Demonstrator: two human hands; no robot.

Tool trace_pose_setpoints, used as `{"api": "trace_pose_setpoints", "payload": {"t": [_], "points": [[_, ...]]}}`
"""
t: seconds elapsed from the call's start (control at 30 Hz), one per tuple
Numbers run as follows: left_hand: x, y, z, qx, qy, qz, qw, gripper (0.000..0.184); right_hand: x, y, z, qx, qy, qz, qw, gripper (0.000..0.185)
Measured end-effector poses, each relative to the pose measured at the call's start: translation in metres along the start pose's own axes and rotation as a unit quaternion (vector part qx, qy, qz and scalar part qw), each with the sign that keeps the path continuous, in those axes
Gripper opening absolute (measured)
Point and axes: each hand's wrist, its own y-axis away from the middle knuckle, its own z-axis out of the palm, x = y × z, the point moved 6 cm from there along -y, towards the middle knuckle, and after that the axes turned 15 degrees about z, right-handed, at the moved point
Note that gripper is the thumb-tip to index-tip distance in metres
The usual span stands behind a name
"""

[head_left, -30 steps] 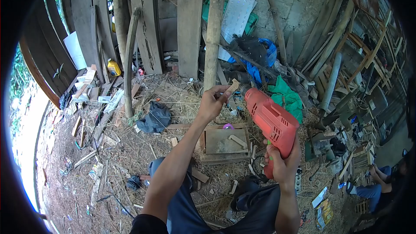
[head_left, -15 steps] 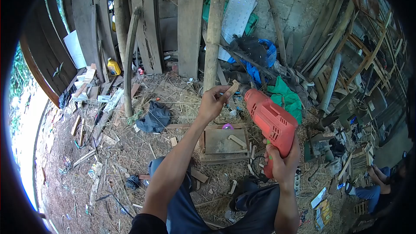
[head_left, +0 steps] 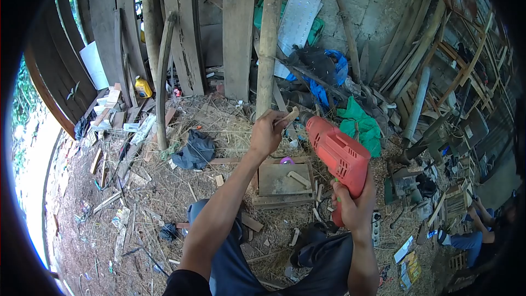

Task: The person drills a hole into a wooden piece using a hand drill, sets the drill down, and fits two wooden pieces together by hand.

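Note:
My right hand [head_left: 355,204] is wrapped round the handle of a red power drill [head_left: 341,153], whose nose points up and to the left. A small piece of wood [head_left: 291,115] is pinched in the fingers of my left hand [head_left: 268,132]. The drill's dark chuck [head_left: 305,117] is close beside the wood's right end; whether a bit touches the wood I cannot tell. Below my hands stands a low wooden box [head_left: 274,181] with a wood strip [head_left: 299,180] and a purple ring-shaped object [head_left: 286,160] on it.
A wooden post [head_left: 268,49] rises just beyond my left hand. Green cloth [head_left: 359,126] and a dark cloth [head_left: 195,151] lie on the littered ground. Another person [head_left: 479,230] sits at the lower right. A power strip [head_left: 376,227] is beside my right forearm.
The drill has shifted slightly left and tilted a little. The wood piece in my left hand has turned slightly. The seated person's arms have moved.

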Motion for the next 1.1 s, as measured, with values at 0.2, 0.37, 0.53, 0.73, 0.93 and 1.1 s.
{"api": "trace_pose_setpoints", "payload": {"t": [0.2,0.37,0.53,0.73,0.93,1.1], "points": [[0.0,-0.001,-0.001,-0.011,0.02,-0.017,1.0,0.02,0.001,-0.001,0.001,0.01,0.016,-0.002,1.0,0.045],[0.003,0.0,-0.001,0.004,0.046,-0.014,0.999,0.018,0.002,-0.002,0.004,0.032,0.053,-0.037,0.997,0.045],[0.003,0.001,0.004,-0.011,0.048,-0.022,0.999,0.02,0.003,-0.003,0.005,0.038,0.088,-0.049,0.994,0.046],[0.003,-0.001,0.0,-0.007,0.041,-0.034,0.999,0.02,0.001,-0.001,0.007,0.034,0.094,-0.055,0.993,0.046],[-0.004,-0.003,-0.005,0.003,-0.011,-0.024,1.0,0.018,-0.002,0.003,0.007,0.021,0.079,-0.045,0.996,0.045],[-0.002,-0.003,-0.007,0.011,0.007,-0.015,1.0,0.018,-0.003,0.004,0.007,0.036,0.094,-0.056,0.993,0.045]]}}
